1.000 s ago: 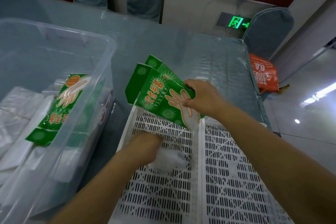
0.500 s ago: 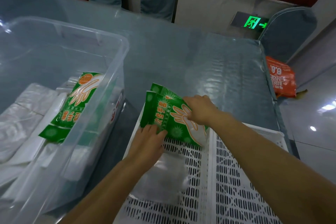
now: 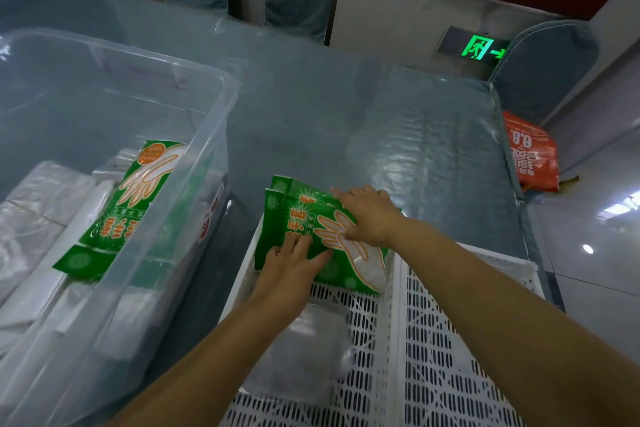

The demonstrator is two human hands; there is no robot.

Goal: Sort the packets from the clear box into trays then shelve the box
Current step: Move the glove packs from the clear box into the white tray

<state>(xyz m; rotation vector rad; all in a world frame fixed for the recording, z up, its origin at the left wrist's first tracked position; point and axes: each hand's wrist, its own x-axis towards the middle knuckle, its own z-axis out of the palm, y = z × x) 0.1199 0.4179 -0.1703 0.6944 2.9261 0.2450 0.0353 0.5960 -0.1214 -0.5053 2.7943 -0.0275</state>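
Glossy green packets (image 3: 304, 218) lying flat at frame centre, long axis upper-left to lower-right, both hands, left (image 3: 291, 265) and right (image 3: 369, 215), pressing flat-fingered, perforated white tray (image 3: 388, 340), clear box (image 3: 207, 135) left

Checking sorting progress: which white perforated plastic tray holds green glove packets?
The left white perforated tray, beside the clear plastic box; both hands press green packets there. The right tray shows none.

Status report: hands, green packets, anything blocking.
Left hand and right hand flat on green packets at left tray's far end. More packets in clear box. Nothing blocking.
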